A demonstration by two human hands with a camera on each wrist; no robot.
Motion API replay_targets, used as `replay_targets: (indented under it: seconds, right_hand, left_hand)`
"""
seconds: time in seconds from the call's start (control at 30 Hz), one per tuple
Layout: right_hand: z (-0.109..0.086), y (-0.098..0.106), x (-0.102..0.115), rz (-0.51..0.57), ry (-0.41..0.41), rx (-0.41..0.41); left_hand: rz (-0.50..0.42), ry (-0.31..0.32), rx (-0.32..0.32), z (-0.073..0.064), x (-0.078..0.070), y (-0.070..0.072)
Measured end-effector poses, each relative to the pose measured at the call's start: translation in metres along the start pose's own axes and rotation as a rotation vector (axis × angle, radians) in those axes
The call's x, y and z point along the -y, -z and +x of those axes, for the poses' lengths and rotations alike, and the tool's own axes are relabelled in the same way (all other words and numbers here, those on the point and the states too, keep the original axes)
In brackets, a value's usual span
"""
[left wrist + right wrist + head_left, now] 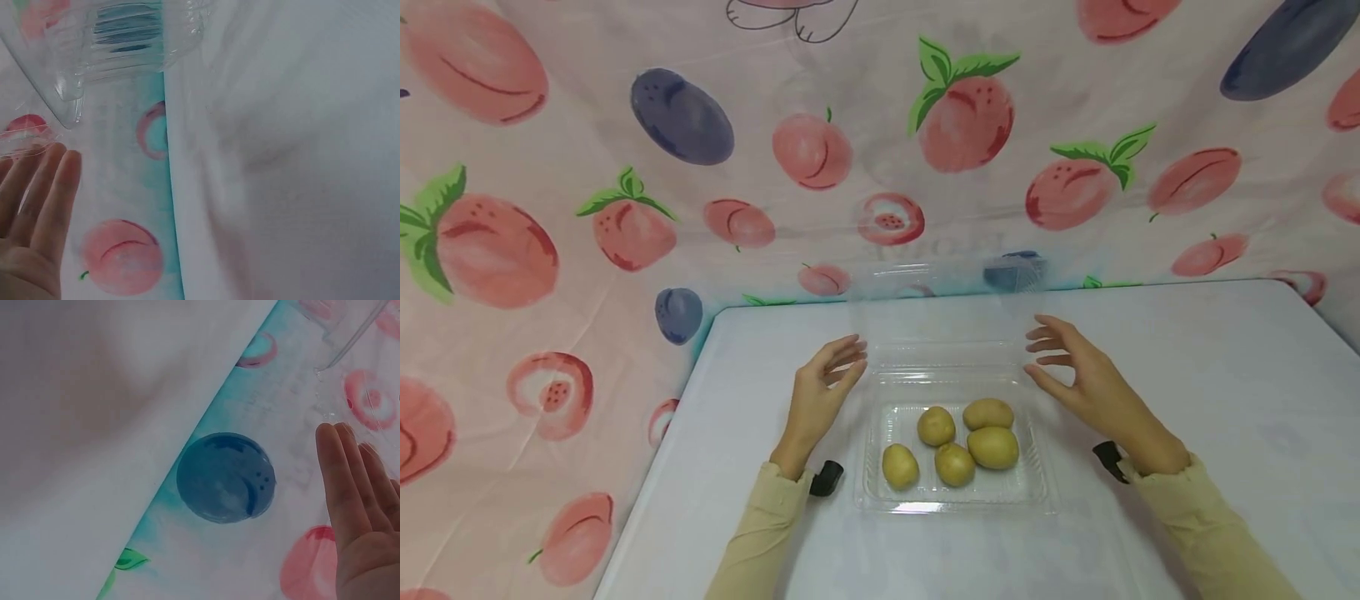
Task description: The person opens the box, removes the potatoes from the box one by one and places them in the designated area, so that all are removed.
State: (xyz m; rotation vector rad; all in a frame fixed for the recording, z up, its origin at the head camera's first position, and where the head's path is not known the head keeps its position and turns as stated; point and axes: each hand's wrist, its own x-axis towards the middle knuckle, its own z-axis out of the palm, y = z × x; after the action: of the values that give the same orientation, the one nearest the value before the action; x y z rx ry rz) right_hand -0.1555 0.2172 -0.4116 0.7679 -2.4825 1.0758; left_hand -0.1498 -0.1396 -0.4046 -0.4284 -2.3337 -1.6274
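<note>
Clear plastic container (955,507) on the tabletop (1225,375) holds five potatoes (992,448), its raised lid (943,321) flanked by left hand (822,396) and right hand (1093,385), fingers loosely extended; gentle, matched pressure probably guides it best.

No word, brand, number or sign can be read in any of the three views. In the head view, a short row of faint grey marks (940,245) resembling large capital letters stands on the fruit-print cloth (880,75), just above the top edge of the raised clear plastic lid (943,321); it is too pale to make out, and whether it is printed or showing through cannot be told.
</note>
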Motion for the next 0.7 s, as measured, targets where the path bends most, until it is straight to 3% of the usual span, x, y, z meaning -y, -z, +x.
replay_targets:
  seconds: [0.17, 0.27, 0.4, 0.7]
  right_hand:
    - [0.003, -0.005, -0.006, 0.048, 0.005, -0.003]
    - [0.004, -0.007, -0.010, 0.074, -0.002, 0.011]
    - [0.003, -0.008, -0.012, 0.080, -0.030, 0.051]
    - [0.001, -0.012, -0.017, 0.091, -0.079, 0.122]
  left_hand:
    - [-0.040, 0.053, 0.045, 0.001, 0.011, -0.001]
    - [-0.071, 0.056, 0.071, 0.000, 0.006, 0.001]
    - [-0.107, 0.099, 0.115, 0.000, 0.012, 0.001]
    - [-0.162, 0.177, 0.142, 0.001, 0.048, -0.006]
